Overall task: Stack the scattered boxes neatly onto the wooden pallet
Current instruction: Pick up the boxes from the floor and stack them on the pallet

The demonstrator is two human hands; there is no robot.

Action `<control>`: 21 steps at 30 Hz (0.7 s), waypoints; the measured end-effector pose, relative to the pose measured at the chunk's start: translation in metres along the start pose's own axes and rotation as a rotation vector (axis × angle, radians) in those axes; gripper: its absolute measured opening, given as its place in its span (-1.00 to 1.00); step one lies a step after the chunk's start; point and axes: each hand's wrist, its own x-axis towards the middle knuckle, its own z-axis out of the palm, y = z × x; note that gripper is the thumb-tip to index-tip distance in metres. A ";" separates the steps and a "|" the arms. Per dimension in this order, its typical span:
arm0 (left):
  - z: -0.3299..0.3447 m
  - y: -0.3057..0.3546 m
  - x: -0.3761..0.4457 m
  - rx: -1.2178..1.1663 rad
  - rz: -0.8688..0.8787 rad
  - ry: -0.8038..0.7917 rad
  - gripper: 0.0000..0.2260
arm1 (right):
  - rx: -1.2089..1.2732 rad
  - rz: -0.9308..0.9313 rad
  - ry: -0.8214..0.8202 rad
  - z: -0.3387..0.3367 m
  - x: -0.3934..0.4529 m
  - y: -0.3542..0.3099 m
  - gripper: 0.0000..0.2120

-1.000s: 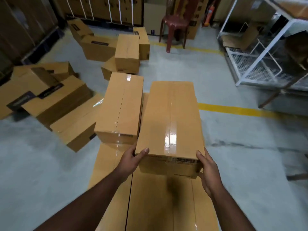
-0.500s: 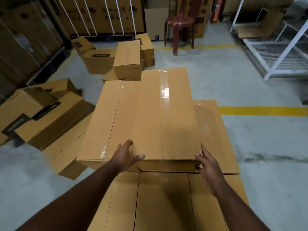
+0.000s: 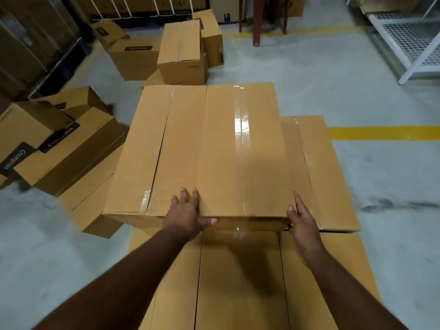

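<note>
A long brown cardboard box with shiny tape (image 3: 247, 151) lies on the upper layer of the stack, flush against a second long box (image 3: 152, 151) on its left. My left hand (image 3: 188, 214) rests flat on top at the near end, over the seam between them, thumb along the front edge. My right hand (image 3: 302, 222) presses flat against the taped box's near right corner. Beneath them are more boxes: one sticks out to the right (image 3: 326, 177), and others (image 3: 238, 282) lie in front. The wooden pallet is hidden.
Scattered boxes lie on the grey floor to the left (image 3: 64, 151) and at the back (image 3: 181, 51). A chair leg (image 3: 256, 22) stands behind, and a white wire rack (image 3: 409, 36) at far right. A yellow floor line (image 3: 383, 133) runs to the right.
The taped box moved left and down until it sits flush beside the other upper box. My left hand shifted from gripping its corner to lying on top.
</note>
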 end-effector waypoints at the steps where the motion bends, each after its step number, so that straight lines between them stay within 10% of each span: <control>1: 0.001 0.001 -0.001 0.011 -0.001 0.004 -0.05 | -0.049 -0.017 0.020 0.003 -0.001 -0.001 -0.50; 7: 0.000 0.003 -0.004 0.079 -0.013 0.028 -0.13 | -0.410 -0.142 -0.045 0.008 -0.012 -0.009 0.02; 21: 0.007 0.003 -0.035 -0.162 0.001 0.116 -0.21 | -0.554 -0.085 0.060 0.001 -0.070 -0.016 0.10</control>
